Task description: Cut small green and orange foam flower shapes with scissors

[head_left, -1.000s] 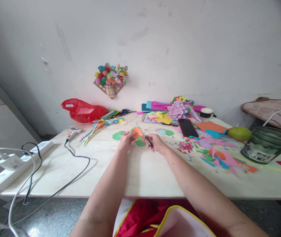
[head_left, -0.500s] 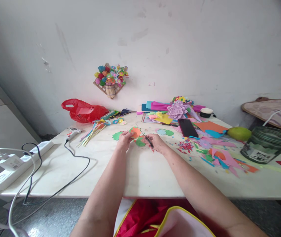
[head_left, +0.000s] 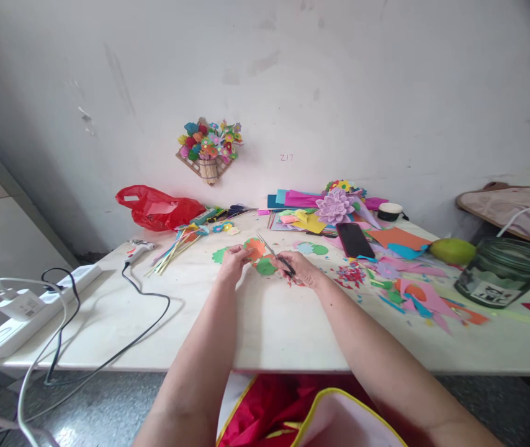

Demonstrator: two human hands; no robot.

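Observation:
My left hand (head_left: pixel 236 261) pinches an orange foam piece (head_left: pixel 255 249) with a scalloped edge. My right hand (head_left: pixel 298 269) is closed on the dark handles of scissors (head_left: pixel 269 246), whose blades point up and left beside the orange piece. Just below that piece lies a green round piece (head_left: pixel 265 267) on the table. Another green piece (head_left: pixel 219 255) is left of my left hand, partly hidden. Beyond my right hand are a light blue scalloped piece (head_left: pixel 305 248) and a green disc (head_left: pixel 321 249). Small red scraps lie under my right hand.
A glue gun (head_left: pixel 140 249), its cord and a power strip (head_left: pixel 36 313) are at left. Behind stands a red bag (head_left: pixel 157 208). Rightward are a phone (head_left: pixel 355 240), foam scraps (head_left: pixel 426 295), a green fruit (head_left: pixel 452 251) and a glass jar (head_left: pixel 491 273).
My right hand has moved slightly right, away from the orange piece. The scissors' blades now show more fully. My left hand has barely moved and keeps the orange piece.

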